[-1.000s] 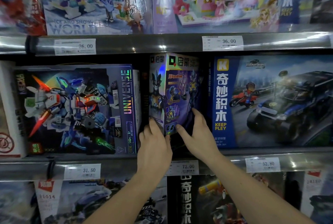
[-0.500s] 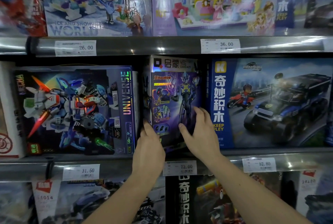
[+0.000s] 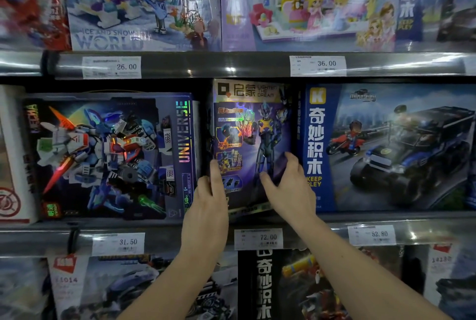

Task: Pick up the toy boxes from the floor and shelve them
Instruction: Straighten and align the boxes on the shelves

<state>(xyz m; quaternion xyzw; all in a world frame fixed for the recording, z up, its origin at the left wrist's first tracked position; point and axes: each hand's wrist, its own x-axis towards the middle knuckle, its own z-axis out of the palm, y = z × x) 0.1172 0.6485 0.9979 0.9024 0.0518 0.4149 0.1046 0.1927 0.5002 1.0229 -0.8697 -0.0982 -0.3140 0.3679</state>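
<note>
A purple toy box (image 3: 253,139) with a blue armoured figure stands upright on the middle shelf (image 3: 154,227), in the gap between the mecha box and the blue car box. Its front faces me. My left hand (image 3: 207,204) lies with straight fingers against the box's lower left edge. My right hand (image 3: 288,188) presses flat on the lower right of the box front, thumb spread out and fingertips at the right edge. The box's bottom corners are hidden behind my hands.
Left of the gap stands a large mecha box (image 3: 108,155), right of it a blue car box (image 3: 386,147). More boxes fill the upper shelf (image 3: 231,65) and the lower row. Price tags line the shelf rails, one reading 72.00 (image 3: 258,238) below the purple box.
The purple box has turned from an angled pose to face straight out and sits deeper in the gap. Both hands have shifted slightly upward along its lower edges.
</note>
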